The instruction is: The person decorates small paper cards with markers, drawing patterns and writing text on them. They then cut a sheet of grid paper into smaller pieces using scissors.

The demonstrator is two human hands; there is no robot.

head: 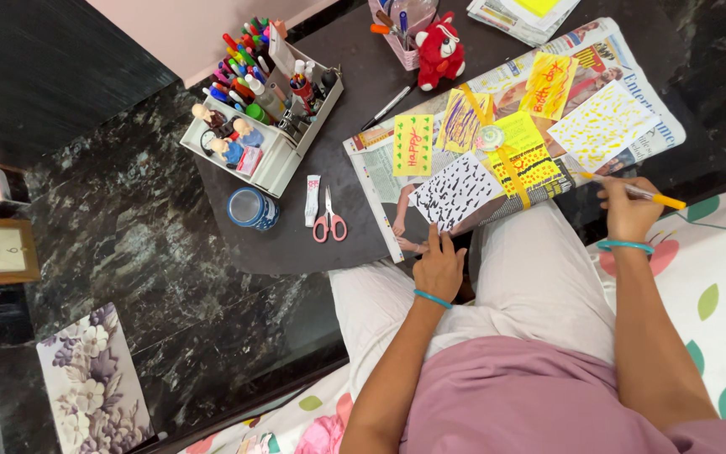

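Note:
My left hand (439,267) rests at the near edge of the dark round table (296,244), its fingertips pressing on a white card with black dashes (457,190). My right hand (628,210) grips a thin yellow paintbrush (642,193) that points left, just below a white card with yellow dashes (602,124). Between the hands lies a yellow wrapped box with a ribbon (524,160). Other painted cards, green (413,145) and yellow (548,84), lie on a spread newspaper (380,176).
A white organiser full of markers and small figurines (262,118) stands at the table's left. Pink-handled scissors (329,220), a small tube (313,200) and a blue jar (253,208) lie near it. A red plush toy (439,52) sits at the back. Dark marble floor lies to the left.

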